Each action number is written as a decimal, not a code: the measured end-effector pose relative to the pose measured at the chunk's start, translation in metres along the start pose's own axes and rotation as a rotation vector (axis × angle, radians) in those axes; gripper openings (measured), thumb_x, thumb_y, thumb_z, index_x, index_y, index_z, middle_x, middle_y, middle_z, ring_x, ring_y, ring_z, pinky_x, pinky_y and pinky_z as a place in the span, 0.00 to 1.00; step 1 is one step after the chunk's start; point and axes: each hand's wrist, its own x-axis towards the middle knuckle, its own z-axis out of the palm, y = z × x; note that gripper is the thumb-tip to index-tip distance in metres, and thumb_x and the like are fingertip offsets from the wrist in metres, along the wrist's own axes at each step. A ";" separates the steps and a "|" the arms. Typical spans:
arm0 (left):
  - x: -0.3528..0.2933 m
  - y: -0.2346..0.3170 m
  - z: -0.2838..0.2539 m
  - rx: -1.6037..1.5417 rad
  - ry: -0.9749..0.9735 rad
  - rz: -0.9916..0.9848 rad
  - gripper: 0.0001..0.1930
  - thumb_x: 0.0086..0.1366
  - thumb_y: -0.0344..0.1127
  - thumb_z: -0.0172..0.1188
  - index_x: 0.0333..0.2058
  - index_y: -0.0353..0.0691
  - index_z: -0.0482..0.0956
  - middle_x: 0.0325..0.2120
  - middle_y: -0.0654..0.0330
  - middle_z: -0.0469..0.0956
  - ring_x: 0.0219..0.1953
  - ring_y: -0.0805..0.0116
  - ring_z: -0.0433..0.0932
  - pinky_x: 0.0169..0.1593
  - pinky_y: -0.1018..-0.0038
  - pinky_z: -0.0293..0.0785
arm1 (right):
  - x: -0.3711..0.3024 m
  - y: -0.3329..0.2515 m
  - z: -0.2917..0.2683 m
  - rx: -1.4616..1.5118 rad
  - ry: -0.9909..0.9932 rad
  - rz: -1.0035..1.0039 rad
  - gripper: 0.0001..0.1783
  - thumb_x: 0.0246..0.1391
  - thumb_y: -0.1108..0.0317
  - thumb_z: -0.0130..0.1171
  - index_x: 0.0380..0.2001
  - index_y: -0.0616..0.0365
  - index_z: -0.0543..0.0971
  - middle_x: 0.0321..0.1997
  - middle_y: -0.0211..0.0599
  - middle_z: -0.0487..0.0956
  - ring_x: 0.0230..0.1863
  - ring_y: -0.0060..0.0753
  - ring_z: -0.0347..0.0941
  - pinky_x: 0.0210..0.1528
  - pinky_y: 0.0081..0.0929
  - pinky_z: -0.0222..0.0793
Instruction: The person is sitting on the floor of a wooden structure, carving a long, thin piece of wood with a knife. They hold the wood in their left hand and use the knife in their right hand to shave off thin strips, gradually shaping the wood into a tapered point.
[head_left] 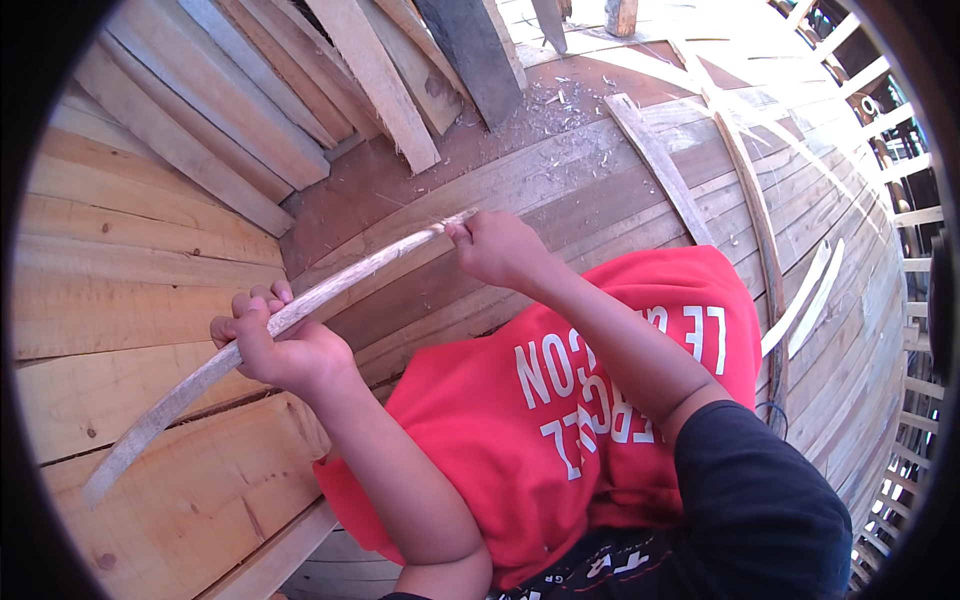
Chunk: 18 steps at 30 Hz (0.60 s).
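Observation:
A long, thin wooden strip (350,272) slants across in front of me, its low left part bending down toward the plank wall. My left hand (290,345) is closed round its middle from below, thumb and fingertips at the strip. At the upper right end of the strip, my right hand (500,248) pinches the tip, and its other fingers are curled in. Beneath both forearms a red cloth (470,420) with white lettering covers my lap.
Several rough boards (230,90) lean at the upper left, beside a pale plank wall (130,290). Wood shavings (575,105) litter the floorboards. Long strips (745,165) and pale curved pieces (810,295) lie to the right, before a slatted railing (915,215).

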 end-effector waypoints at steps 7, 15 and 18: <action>0.001 0.003 0.000 -0.008 0.006 -0.012 0.14 0.52 0.29 0.53 0.25 0.49 0.53 0.16 0.69 0.57 0.24 0.76 0.59 0.35 0.72 0.64 | -0.014 -0.016 -0.012 0.008 0.006 -0.057 0.26 0.63 0.51 0.44 0.37 0.65 0.80 0.37 0.58 0.81 0.44 0.61 0.77 0.49 0.51 0.71; -0.004 0.002 0.004 -0.050 -0.049 0.017 0.14 0.51 0.29 0.53 0.24 0.49 0.54 0.16 0.69 0.58 0.24 0.76 0.59 0.34 0.73 0.62 | 0.002 0.006 -0.016 -0.032 -0.045 0.072 0.26 0.63 0.51 0.44 0.40 0.65 0.80 0.44 0.57 0.80 0.49 0.58 0.76 0.51 0.49 0.70; -0.005 0.001 0.008 -0.071 -0.095 0.017 0.14 0.51 0.29 0.54 0.24 0.49 0.54 0.16 0.69 0.59 0.24 0.76 0.59 0.34 0.73 0.62 | 0.004 0.014 -0.009 -0.002 -0.033 0.152 0.27 0.64 0.51 0.42 0.40 0.65 0.80 0.45 0.57 0.79 0.50 0.58 0.75 0.52 0.50 0.69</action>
